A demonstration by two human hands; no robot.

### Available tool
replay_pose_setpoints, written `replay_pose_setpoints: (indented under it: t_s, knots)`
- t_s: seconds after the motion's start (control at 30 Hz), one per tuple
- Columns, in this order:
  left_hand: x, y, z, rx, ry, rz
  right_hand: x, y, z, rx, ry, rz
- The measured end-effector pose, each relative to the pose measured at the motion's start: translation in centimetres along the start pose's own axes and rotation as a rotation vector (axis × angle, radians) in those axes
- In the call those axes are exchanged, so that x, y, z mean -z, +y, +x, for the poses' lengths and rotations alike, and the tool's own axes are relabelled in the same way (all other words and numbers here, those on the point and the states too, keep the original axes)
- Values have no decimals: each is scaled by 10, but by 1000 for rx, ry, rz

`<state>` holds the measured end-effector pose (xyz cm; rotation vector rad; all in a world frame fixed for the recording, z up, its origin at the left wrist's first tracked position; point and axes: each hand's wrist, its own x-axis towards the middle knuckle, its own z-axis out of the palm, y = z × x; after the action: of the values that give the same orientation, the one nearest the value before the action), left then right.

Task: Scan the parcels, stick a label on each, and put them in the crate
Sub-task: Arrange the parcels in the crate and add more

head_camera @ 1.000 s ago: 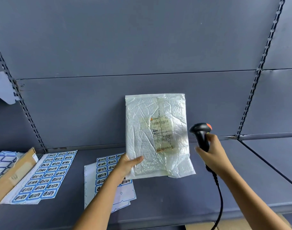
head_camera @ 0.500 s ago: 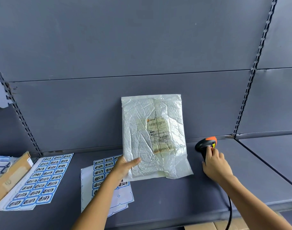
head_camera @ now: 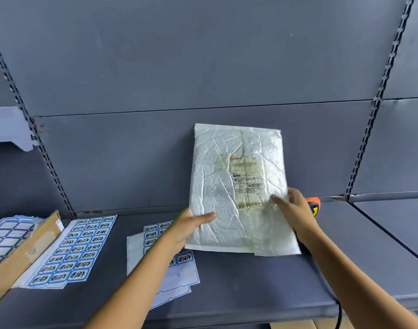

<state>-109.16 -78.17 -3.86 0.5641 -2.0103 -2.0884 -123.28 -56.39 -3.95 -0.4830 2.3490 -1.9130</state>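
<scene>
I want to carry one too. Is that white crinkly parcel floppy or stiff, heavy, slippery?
Probably light: the left hand holds the parcel up by one bottom corner. Likely fairly stiff, since it stands flat without drooping. Its shiny, creased plastic may be slippery; the right hand grips the other edge.

Label sheets [head_camera: 77,248] on shelf [head_camera: 250,281], left of parcel [head_camera: 217,186]; scanner [head_camera: 313,205] right.

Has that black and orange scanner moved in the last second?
Yes. The scanner was held up beside the parcel; now it lies down on the shelf, and the right hand grips the parcel instead.
</scene>
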Motion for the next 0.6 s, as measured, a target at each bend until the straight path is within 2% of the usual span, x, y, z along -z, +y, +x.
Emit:
replay_pose_setpoints:
  t_s: [0.1, 0.2, 0.3, 0.47, 0.6]
  knots:
    - [5, 0, -13, 14, -112, 47, 13, -13, -11, -41, -31, 26]
    - [16, -5, -22, 84, -110, 144, 25, -5, -16, -93, -73, -48]
    - [19, -12, -25, 68, -136, 192, 28, 5, -24, -151, -104, -152]
    - [21, -34, -25, -28, -85, 691, 21, 17, -36, -168, -160, -276]
    - [28, -47, -27, -23, 3, 799, 18, 29, -29, -245, -165, -482]
